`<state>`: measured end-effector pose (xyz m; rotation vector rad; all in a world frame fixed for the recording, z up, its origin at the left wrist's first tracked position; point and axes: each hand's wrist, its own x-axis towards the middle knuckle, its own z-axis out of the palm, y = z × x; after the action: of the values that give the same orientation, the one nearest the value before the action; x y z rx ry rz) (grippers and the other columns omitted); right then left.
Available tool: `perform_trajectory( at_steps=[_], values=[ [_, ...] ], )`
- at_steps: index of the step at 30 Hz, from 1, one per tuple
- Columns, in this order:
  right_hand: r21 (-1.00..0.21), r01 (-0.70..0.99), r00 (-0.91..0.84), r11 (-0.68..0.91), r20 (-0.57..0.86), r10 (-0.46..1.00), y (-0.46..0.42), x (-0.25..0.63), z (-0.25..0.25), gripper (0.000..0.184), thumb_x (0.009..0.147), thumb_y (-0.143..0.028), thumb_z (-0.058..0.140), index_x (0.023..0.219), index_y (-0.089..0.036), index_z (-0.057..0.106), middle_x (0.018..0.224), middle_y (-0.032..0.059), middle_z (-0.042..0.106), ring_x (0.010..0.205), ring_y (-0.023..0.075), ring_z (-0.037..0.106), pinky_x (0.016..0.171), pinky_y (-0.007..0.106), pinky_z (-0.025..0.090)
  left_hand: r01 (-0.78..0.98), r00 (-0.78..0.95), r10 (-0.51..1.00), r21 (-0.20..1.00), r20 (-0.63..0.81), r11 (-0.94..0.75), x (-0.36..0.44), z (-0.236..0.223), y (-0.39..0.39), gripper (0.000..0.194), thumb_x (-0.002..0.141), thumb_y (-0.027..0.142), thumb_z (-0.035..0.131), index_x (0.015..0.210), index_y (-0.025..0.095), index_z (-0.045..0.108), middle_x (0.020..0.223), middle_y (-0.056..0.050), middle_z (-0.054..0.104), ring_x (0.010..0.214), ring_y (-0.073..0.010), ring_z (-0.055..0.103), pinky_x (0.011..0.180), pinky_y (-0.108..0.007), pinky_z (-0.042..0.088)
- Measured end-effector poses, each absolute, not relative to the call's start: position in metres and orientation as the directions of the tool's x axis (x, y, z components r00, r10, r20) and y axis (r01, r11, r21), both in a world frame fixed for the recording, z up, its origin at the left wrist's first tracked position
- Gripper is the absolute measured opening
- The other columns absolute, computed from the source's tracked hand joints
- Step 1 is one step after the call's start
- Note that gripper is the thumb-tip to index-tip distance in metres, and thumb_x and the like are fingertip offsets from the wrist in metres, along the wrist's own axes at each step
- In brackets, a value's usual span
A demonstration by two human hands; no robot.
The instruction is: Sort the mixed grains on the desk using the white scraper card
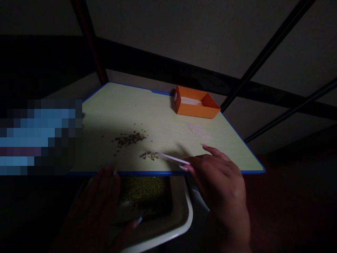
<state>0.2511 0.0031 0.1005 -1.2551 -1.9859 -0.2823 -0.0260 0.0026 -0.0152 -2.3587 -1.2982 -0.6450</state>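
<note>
My right hand [218, 182] pinches a thin white card [172, 159] and holds it flat over the pale tabletop [110, 109], its tip touching a small heap of green-brown seeds [149, 155]. A larger scatter of the same seeds [129, 138] lies further left. My left hand [97, 207] grips a white tray [168, 225] held below the table's near blue edge; the tray holds a mass of green seeds [143, 191]. A patch of white grains [198, 131] lies on the table towards the right.
An orange open box [196, 102] with white grains inside stands at the table's far edge. Dark bars cross the wall behind. A blurred blue patch [39, 137] covers the left side. The room is dim.
</note>
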Motion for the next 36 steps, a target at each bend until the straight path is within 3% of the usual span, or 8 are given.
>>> perform_trajectory(
  at_steps=[11, 19, 28, 36],
  values=[
    [-0.234, 0.839, -0.22, 0.491, 0.68, 0.699, 0.0004, 0.2535, 0.1017, 0.012, 0.097, -0.021, 0.063, 0.086, -0.019, 0.067, 0.077, -0.0029, 0.075, 0.068, 0.0103, 0.069, 0.104, 0.038, 0.048, 0.851, 0.466, 0.69, -0.065, 0.554, -0.522, -0.0217, -0.0119, 0.002, 0.086, 0.088, 0.061, 0.039, 0.152, 0.006, 0.022, 0.171, -0.014, 0.011, 0.158, -0.0282, 0.013, 0.126, -0.042, 0.018],
    [-0.244, 0.836, -0.216, 0.492, 0.677, 0.703, -0.0034, 0.2559, 0.1032, 0.013, 0.098, -0.022, 0.063, 0.087, -0.018, 0.068, 0.074, -0.0045, 0.073, 0.068, 0.0083, 0.068, 0.107, 0.033, 0.044, 0.846, 0.472, 0.697, -0.056, 0.54, -0.53, -0.0255, -0.011, 0.0011, 0.085, 0.09, 0.063, 0.037, 0.151, 0.005, 0.025, 0.171, -0.015, 0.01, 0.158, -0.0291, 0.011, 0.127, -0.039, 0.012],
    [-0.29, 0.818, -0.2, 0.496, 0.666, 0.719, -0.0047, 0.2564, 0.1042, 0.013, 0.097, -0.021, 0.063, 0.085, -0.018, 0.068, 0.075, -0.0046, 0.073, 0.069, 0.0081, 0.068, 0.11, 0.032, 0.043, 0.845, 0.49, 0.685, -0.1, 0.54, -0.526, -0.0219, -0.013, 0.0047, 0.085, 0.088, 0.061, 0.034, 0.151, 0.004, 0.024, 0.17, -0.016, 0.013, 0.157, -0.0318, 0.014, 0.118, -0.049, 0.028],
    [-0.25, 0.828, -0.22, 0.502, 0.68, 0.7, 0.0, 0.2551, 0.1013, 0.013, 0.097, -0.02, 0.063, 0.086, -0.018, 0.067, 0.076, -0.0033, 0.074, 0.069, 0.0089, 0.069, 0.107, 0.034, 0.045, 0.854, 0.479, 0.69, -0.108, 0.543, -0.509, -0.0229, -0.0119, 0.0026, 0.085, 0.088, 0.06, 0.035, 0.152, 0.004, 0.023, 0.17, -0.016, 0.012, 0.157, -0.0324, 0.015, 0.107, -0.054, 0.041]
  ],
)
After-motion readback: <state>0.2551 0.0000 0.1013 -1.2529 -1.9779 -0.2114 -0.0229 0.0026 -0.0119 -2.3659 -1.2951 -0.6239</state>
